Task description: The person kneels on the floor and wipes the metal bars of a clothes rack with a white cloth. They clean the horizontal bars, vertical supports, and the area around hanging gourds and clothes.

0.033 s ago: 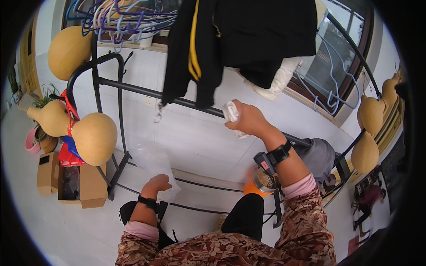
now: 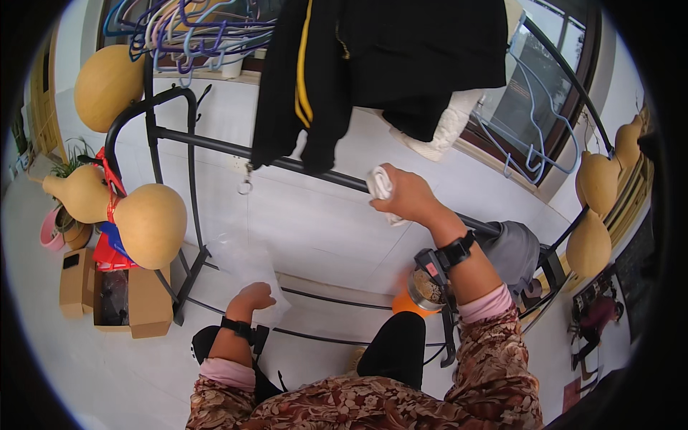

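Note:
My right hand [image 2: 410,195] is closed round a folded white cloth [image 2: 380,184], pressed against the black horizontal bar [image 2: 215,145] of a clothes rack. Lower down on the left, my left hand [image 2: 254,298] is closed on a crumpled, see-through plastic bag [image 2: 247,261]. Its fingertips are partly hidden. Black clothes [image 2: 423,50] with a yellow stripe hang over the rack, above and in front of my right hand. A whitish garment [image 2: 455,125] shows beneath them.
Plastic hangers [image 2: 201,43] crowd the rack's left end. Large dried gourds [image 2: 150,226] hang at both sides. An open cardboard box [image 2: 150,301] stands on the floor at left. Grey cloth [image 2: 510,251] hangs at right, beyond an orange container [image 2: 408,304]. Another person [image 2: 598,322] is at far right.
My right hand and the white cloth have shifted slightly to the right along the bar. The hanging clothes have swung a little left. My left hand stays about where it was.

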`<state>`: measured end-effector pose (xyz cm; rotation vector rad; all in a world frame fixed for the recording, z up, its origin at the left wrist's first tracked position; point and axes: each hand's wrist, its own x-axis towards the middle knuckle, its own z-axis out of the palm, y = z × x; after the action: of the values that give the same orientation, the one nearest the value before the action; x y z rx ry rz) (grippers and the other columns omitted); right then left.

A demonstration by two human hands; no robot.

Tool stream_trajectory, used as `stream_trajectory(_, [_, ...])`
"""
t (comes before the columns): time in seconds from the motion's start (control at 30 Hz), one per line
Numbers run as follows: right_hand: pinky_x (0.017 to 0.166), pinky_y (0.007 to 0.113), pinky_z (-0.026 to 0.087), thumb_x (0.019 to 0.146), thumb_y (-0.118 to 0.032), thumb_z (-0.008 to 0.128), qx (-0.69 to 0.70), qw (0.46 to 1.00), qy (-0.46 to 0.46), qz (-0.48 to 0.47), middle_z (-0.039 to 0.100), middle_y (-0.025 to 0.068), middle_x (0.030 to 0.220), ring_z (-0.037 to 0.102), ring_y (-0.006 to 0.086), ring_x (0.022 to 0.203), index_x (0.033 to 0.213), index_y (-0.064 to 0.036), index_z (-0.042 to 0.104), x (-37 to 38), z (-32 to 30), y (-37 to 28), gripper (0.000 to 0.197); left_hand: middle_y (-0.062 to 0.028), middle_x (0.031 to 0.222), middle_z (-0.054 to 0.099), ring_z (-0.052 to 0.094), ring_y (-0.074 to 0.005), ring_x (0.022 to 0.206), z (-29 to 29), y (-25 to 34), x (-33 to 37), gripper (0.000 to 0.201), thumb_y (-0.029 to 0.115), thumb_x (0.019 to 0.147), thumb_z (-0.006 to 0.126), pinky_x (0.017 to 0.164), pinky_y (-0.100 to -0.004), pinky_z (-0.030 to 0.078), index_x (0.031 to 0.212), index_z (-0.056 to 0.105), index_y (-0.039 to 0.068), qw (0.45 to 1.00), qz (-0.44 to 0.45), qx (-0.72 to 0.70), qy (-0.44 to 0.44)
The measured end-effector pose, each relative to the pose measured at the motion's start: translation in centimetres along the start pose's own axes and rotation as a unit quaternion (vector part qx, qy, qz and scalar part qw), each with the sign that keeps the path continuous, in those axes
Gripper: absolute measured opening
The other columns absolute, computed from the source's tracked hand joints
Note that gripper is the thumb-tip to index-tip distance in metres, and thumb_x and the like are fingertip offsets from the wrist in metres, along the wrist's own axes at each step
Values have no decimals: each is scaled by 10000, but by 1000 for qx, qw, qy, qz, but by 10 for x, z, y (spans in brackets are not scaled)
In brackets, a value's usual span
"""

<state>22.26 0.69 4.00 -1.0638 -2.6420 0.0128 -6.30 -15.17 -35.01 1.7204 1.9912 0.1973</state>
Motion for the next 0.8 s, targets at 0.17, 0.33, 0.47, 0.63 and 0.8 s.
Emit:
stream_trajectory(0.17, [840,443,548,732,-180,816,-20,991,130,-24,681,132,1076,674,381,985,1195,-141,619,-66,-4,75,505,-209,1122,725,661,-402,1097,5,-2,-3,430,405,862,664,949,-484,531,1017,762,16,1000,26,16,4])
stream_trajectory(0.33, [915,441,526,667,-32,814,-74,967,243,20,653,131,1156,630,381,1105,1205,-136,615,-123,-2,140,582,-218,1074,735,676,-415,1047,7,7,-7,431,411,871,646,929,-491,537,961,771,9,999,10,-3,-37])
stream_trajectory(0.47, [1002,474,484,625,33,814,-106,916,387,-6,635,152,1270,595,410,1153,1233,-114,626,-167,9,171,652,-221,1073,734,674,-414,1053,12,12,-11,446,421,880,631,924,-488,536,950,772,4,996,1,6,-90])
stream_trajectory(0.63, [987,404,508,719,61,751,137,870,468,68,656,137,1223,638,296,1138,1277,-63,618,-223,70,174,586,-197,1051,753,707,-390,983,34,19,-20,480,419,876,701,898,-456,555,1098,738,-6,999,38,-21,-11])
stream_trajectory(0.8, [897,325,541,843,-43,755,509,811,129,259,694,45,1073,649,138,990,1311,-49,609,-244,178,113,490,-173,1003,756,735,-288,895,72,71,-28,596,407,888,779,805,-400,580,1277,642,-23,941,46,-330,51])
